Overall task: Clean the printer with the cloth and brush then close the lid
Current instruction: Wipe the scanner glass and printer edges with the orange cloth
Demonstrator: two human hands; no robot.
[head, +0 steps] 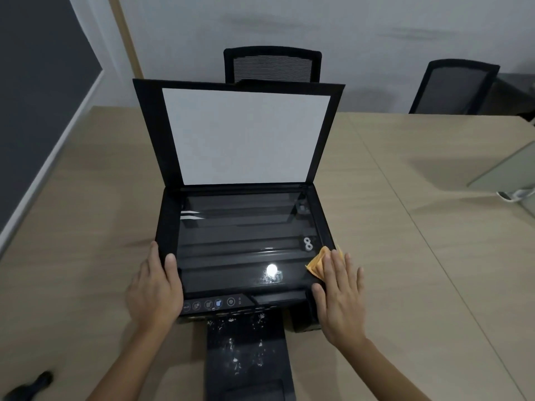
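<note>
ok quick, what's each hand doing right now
Left hand: holds the printer's left edge, thumb on top.
Right hand: open, flat fingers pressing the orange cloth on the printer's right edge.

Cloth point(317, 263) mostly under right hand point(340, 299); dark obj point(30, 384) bottom-left blurred, cut off.
</note>
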